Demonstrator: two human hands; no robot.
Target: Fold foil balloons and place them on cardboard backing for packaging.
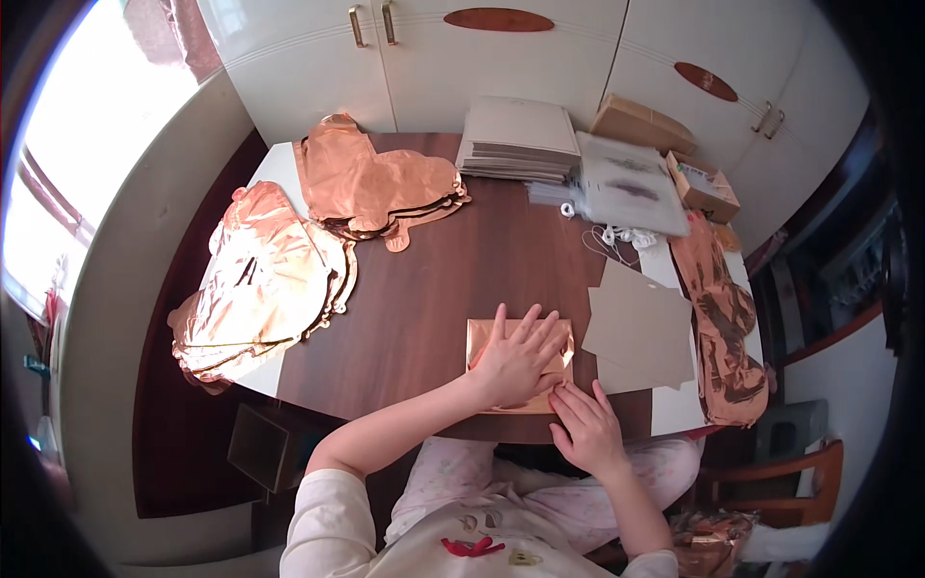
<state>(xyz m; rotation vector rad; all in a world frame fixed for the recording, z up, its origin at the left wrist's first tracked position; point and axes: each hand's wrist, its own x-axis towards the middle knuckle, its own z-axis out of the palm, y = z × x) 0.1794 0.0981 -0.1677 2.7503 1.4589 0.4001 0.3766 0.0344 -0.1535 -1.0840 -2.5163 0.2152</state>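
A folded rose-gold foil sheet (478, 339), roughly rectangular, lies at the near edge of the brown table. My left hand (518, 364) presses flat on top of it, fingers spread and pointing away from me. At its near right corner, the fingers of my right hand (589, 424) rest stretched out, with the thumb apart. Both palms face down, and part of the foil is hidden beneath them. Just right of the foil, several beige card sheets (636, 323) lie overlapping.
Shiny rose-gold foil balloons lie flat in a left pile (265, 265) and a far pile (371, 173). More crumpled foil (718, 328) lines the right edge. At the back stand a cardboard stack (520, 125), clear plastic bags (631, 183), white string (626, 236) and a small open box (703, 188).
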